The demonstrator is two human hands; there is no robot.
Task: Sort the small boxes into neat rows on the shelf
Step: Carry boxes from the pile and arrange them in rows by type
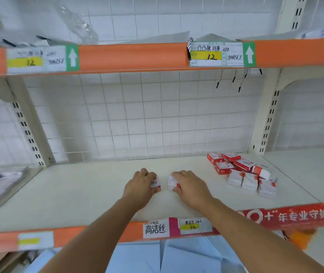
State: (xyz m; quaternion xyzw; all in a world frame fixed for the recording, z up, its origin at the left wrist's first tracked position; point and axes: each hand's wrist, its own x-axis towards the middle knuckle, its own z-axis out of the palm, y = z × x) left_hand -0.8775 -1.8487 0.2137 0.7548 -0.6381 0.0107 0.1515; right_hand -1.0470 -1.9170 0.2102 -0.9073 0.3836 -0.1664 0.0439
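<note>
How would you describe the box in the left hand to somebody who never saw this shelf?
Look at the cream middle shelf, near its front centre. The left hand covers a small red and white box there, far from the loose pile of boxes at the right.

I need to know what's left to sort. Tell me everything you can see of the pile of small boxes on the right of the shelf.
The pile of small boxes lies toward the back right of the cream shelf, unsorted. They look like red-and-white cardboard cartons with printed labels, roughly ten, tilted at mixed angles, touching and partly overlapping. Neither hand touches the pile.
</note>
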